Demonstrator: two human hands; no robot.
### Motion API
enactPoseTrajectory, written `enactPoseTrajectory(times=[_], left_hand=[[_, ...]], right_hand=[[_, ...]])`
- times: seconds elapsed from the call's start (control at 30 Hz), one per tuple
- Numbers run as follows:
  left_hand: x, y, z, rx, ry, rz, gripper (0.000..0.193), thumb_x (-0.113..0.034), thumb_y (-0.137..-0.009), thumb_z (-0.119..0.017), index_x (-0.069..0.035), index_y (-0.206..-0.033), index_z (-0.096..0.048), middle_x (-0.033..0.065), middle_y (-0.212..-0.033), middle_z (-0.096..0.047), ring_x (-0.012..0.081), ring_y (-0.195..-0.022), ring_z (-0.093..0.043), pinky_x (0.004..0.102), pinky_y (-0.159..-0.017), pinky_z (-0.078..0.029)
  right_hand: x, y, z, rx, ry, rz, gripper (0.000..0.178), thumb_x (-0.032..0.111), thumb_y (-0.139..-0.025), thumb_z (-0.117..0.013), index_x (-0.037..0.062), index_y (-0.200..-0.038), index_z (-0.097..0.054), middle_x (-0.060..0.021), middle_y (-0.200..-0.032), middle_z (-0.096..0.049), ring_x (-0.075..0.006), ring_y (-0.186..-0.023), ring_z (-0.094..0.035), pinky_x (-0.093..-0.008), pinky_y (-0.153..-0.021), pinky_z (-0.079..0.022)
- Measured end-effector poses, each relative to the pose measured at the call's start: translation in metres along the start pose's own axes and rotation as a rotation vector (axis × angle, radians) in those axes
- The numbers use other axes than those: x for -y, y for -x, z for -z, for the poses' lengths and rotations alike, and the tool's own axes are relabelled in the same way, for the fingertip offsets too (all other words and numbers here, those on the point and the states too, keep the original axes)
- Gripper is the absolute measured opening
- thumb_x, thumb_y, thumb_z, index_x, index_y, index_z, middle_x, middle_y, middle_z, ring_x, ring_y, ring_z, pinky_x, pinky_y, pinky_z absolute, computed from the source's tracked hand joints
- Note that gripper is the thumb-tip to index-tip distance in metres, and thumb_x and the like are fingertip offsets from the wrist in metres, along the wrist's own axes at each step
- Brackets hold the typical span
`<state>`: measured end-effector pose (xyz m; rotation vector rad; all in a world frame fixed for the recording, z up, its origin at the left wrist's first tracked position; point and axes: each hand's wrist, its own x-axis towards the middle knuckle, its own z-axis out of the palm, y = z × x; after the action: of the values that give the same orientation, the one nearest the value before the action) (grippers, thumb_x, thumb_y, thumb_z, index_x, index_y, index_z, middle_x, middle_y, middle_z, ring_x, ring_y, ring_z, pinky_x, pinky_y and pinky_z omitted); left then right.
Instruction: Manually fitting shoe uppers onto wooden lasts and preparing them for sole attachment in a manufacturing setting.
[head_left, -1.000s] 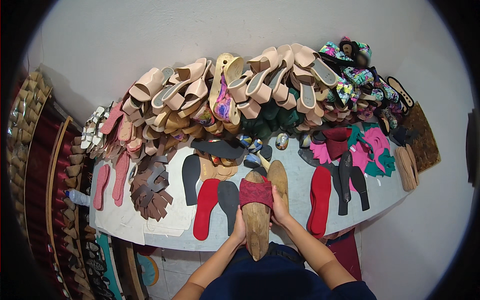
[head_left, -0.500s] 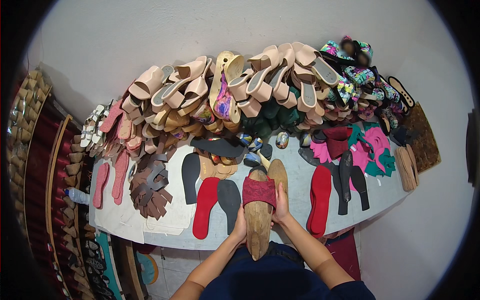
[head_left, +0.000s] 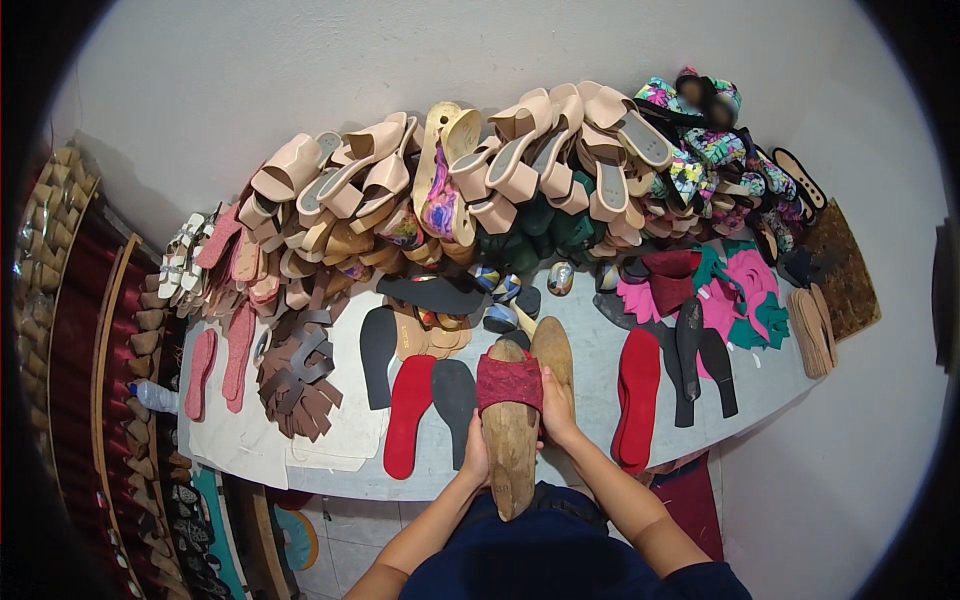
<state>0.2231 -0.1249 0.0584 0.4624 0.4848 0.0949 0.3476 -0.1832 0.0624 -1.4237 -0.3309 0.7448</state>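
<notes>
A wooden shoe last (head_left: 513,455) wrapped with a dark red, textured strap (head_left: 510,382) stands out over the table's front edge, between my hands. My left hand (head_left: 477,450) closes on its left side, below the strap. On the other side my right hand (head_left: 557,405) grips it, with the thumb along the strap's right edge. A second wooden last (head_left: 554,350) lies just behind the right hand. Left of the held last are a dark grey sole (head_left: 456,400) and a red insole (head_left: 409,415).
Beige heeled sandals (head_left: 545,140) pile up along the wall. More red insoles (head_left: 637,400) and black sole pieces (head_left: 690,350) lie to the right. Brown strap pieces (head_left: 300,385) and pink insoles (head_left: 241,355) are at left. A shelf of lasts (head_left: 145,340) borders the table's left.
The held last and its strap have shifted slightly left at the far end, and my right hand has moved a little the same way. Both hands keep their grip.
</notes>
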Motion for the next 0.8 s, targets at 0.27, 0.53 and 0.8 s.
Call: enactPoseTrajectory(times=[0.27, 0.53, 0.8], left_hand=[[0.007, -0.005, 0.004, -0.041, -0.03, -0.029, 0.07, -0.058, -0.083, -0.015, -0.001, -0.115, -0.041, 0.0182, -0.094, -0.056, 0.0305, -0.075, -0.059, 0.0383, -0.067, -0.048], [0.003, -0.002, -0.01, -0.198, -0.117, -0.112, 0.068, -0.056, -0.085, -0.015, -0.002, -0.118, -0.039, 0.0165, -0.101, -0.055, 0.0281, -0.086, -0.057, 0.0368, -0.075, -0.046], [0.001, 0.0, -0.015, -0.33, -0.192, -0.166, 0.062, -0.052, -0.087, -0.016, -0.004, -0.122, -0.037, 0.0127, -0.118, -0.046, 0.0235, -0.107, -0.045, 0.034, -0.091, -0.035]], right_hand=[[-0.004, 0.004, 0.002, -0.182, 0.022, -0.109, 0.045, 0.032, -0.093, -0.029, -0.0043, -0.102, -0.053, -0.0087, -0.093, -0.057, -0.0143, -0.083, -0.052, -0.0239, -0.076, -0.039], [-0.005, 0.028, 0.01, 0.168, -0.105, -0.001, 0.043, 0.013, -0.087, -0.041, -0.0012, -0.127, -0.031, -0.0099, -0.12, -0.044, -0.014, -0.107, -0.043, -0.0242, -0.089, -0.033], [0.005, 0.034, 0.001, 0.316, -0.406, -0.039, 0.067, 0.011, -0.08, -0.054, 0.002, -0.134, -0.014, -0.0094, -0.132, -0.03, -0.0173, -0.119, -0.032, -0.0287, -0.099, -0.024]])
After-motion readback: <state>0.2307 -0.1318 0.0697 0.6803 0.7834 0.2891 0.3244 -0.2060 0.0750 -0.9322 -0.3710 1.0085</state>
